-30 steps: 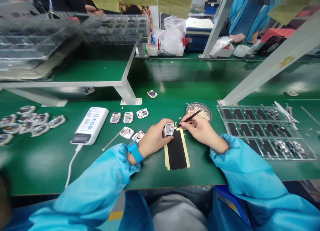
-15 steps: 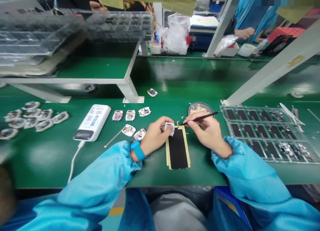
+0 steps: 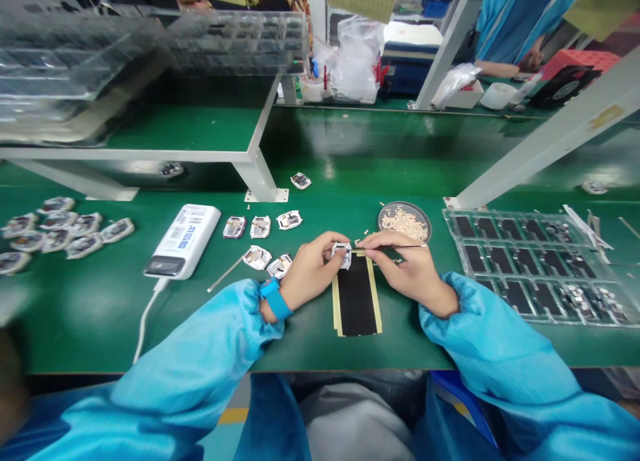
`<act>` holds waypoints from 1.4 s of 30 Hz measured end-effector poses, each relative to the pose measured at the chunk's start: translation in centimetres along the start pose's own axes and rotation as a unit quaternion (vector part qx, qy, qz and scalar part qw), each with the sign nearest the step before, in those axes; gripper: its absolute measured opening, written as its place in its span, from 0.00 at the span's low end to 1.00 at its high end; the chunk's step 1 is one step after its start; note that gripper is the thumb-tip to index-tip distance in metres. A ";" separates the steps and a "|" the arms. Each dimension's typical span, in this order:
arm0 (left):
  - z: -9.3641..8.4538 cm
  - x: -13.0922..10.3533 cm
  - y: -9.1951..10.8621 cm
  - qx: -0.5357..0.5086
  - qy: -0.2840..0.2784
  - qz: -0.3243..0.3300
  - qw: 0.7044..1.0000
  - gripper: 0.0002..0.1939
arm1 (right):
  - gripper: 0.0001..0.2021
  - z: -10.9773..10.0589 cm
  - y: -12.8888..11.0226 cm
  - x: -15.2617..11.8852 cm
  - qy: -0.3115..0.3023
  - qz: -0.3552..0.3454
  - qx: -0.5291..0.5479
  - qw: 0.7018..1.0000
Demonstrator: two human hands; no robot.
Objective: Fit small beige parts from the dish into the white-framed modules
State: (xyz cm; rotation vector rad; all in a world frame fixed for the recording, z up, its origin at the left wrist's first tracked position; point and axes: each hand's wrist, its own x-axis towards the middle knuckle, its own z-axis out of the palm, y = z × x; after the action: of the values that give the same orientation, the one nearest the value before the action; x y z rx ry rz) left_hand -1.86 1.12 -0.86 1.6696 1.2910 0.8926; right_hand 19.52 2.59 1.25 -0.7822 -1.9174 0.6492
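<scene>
My left hand (image 3: 318, 266), a blue band at its wrist, pinches a small white watch case (image 3: 341, 254) with electronic parts inside. Closed around slim black tweezers (image 3: 407, 247) is my right hand (image 3: 409, 268). The tweezers' tip points at the right side of the case, and the exact contact is too small to tell. Below both hands lies a black pad (image 3: 356, 301) edged with yellow tape. Behind my right hand, a round dish (image 3: 425, 222) holds many tiny beige pieces. More open watch cases (image 3: 260, 226) lie left of my left hand.
A white power bank (image 3: 186, 241) with a cable lies left, beside a cluster of watch cases (image 3: 85, 244). A clear tray (image 3: 453, 224) of black parts sits right. The raised shelf's leg (image 3: 261, 174) and a slanted post (image 3: 530, 134) stand behind. A co-worker's sleeve (image 3: 505, 28) shows across.
My right hand has moved slightly left, and the tweezers have swung flatter, their tip now at the case. The dish is less covered. Across the bench, the co-worker's arms have shifted.
</scene>
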 end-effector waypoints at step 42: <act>-0.4 0.0 0.6 -0.112 0.002 -0.027 0.993 0.14 | 0.05 0.2 -0.3 -0.2 0.001 0.058 0.004 0.998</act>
State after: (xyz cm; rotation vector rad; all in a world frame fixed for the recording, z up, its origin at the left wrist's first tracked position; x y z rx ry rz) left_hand -1.99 1.12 -0.15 1.4517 1.1856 0.9714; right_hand 19.39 2.20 1.24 -0.8927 -1.8773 0.7264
